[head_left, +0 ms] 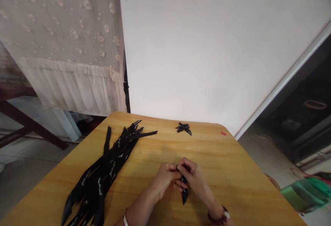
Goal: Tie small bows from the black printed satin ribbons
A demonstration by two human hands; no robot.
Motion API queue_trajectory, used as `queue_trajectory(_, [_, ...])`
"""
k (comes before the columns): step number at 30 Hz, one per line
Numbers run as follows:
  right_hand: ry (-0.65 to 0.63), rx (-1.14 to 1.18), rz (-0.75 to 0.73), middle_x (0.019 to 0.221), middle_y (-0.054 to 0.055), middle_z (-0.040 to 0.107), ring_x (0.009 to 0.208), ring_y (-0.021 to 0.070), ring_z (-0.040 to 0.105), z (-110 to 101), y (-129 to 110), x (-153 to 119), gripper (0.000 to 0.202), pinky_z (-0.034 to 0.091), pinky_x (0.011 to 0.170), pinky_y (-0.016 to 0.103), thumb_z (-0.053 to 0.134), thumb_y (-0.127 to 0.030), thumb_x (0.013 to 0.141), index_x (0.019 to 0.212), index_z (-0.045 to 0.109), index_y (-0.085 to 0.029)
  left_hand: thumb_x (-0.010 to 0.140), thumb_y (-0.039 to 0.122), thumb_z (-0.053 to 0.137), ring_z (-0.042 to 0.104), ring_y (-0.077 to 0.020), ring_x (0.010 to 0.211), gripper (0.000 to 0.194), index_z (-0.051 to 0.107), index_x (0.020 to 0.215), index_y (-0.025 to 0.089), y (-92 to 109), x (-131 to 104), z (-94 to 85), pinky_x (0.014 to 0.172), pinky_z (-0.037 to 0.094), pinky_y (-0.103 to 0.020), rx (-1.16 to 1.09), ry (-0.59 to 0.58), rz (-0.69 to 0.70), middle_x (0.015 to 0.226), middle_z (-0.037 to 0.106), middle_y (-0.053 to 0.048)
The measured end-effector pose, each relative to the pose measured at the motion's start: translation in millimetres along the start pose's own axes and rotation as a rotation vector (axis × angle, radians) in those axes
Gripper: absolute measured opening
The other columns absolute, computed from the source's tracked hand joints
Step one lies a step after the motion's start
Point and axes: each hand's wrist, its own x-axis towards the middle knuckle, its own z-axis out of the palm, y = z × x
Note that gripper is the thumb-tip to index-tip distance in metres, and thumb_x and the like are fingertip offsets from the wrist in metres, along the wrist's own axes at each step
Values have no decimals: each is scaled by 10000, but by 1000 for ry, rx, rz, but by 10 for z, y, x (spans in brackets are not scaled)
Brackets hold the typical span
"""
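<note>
A short length of black ribbon [184, 196] with white lettering is pinched between my two hands, low over the table's front middle. My left hand [169, 179] closes its thumb and forefinger on the ribbon's upper part, the other fingers curled behind it. Facing it, my right hand [192, 174] grips the same upper part between thumb and fingertips. The ribbon's slanted end hangs down below the fingers. Beyond my hands lies a tied black ribbon bow [183, 128]. To the left is a heap of cut black ribbon strips [111, 164] with white script.
The wooden table [207, 150] has rounded far corners and meets a white panel [201, 47]. A small red object [223, 133] lies near its far right corner. A lace curtain [72, 47] hangs at the left; a green translucent container [306, 193] stands off the right edge.
</note>
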Motion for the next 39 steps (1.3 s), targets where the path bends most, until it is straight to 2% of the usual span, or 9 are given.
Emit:
queue_trajectory(18, [43, -124, -2, 488, -54, 399, 470, 92, 377, 12, -41, -10, 193, 289, 440, 183, 471, -251, 720, 539, 471, -183, 610, 295, 596, 619, -175, 540, 231, 621, 692, 80, 13, 32, 2, 455, 442, -223, 16, -13, -9, 605, 652, -89])
queue_trajectory(26, [36, -82, 0, 500, -54, 391, 482, 86, 365, 22, -8, -13, 188, 285, 446, 182, 464, -225, 722, 542, 469, -175, 599, 261, 597, 619, -170, 534, 199, 620, 668, 76, 8, 13, 13, 454, 442, -216, 21, -18, -16, 580, 645, -83])
queue_trajectory(30, [49, -41, 4, 492, -54, 402, 470, 85, 373, 31, 0, -2, 203, 288, 439, 182, 491, -267, 724, 544, 477, -176, 601, 243, 593, 618, -167, 526, 191, 625, 678, 71, 5, 14, 16, 445, 441, -209, 13, -22, -12, 578, 645, -85])
queue_trajectory(32, [91, 8, 3, 505, -44, 437, 484, 93, 404, 25, 0, 14, 232, 312, 450, 186, 492, -327, 735, 559, 489, -176, 604, 240, 596, 618, -165, 527, 198, 625, 700, 68, 15, 18, 14, 446, 445, -208, -16, 3, 0, 596, 649, -88])
queue_trajectory(35, [174, 141, 63, 603, 9, 540, 583, 131, 499, 6, 0, 37, 324, 388, 526, 209, 430, -444, 761, 644, 543, -164, 605, 241, 607, 622, -164, 546, 213, 613, 735, 73, 43, 24, 1, 460, 456, -213, -101, 103, 41, 655, 659, -95])
queue_trajectory(37, [185, 237, 141, 668, 43, 578, 627, 156, 534, -2, 5, 40, 400, 421, 558, 234, 398, -510, 753, 690, 564, -152, 600, 246, 619, 623, -168, 552, 207, 599, 720, 78, 63, 30, -11, 464, 462, -219, -157, 187, 60, 657, 659, -94])
queue_trajectory(39, [160, 289, 191, 640, 40, 573, 575, 151, 530, 4, 12, 35, 443, 422, 519, 237, 385, -549, 739, 663, 557, -149, 598, 250, 624, 621, -169, 545, 193, 586, 689, 83, 79, 34, -17, 460, 464, -222, -188, 246, 77, 632, 654, -88])
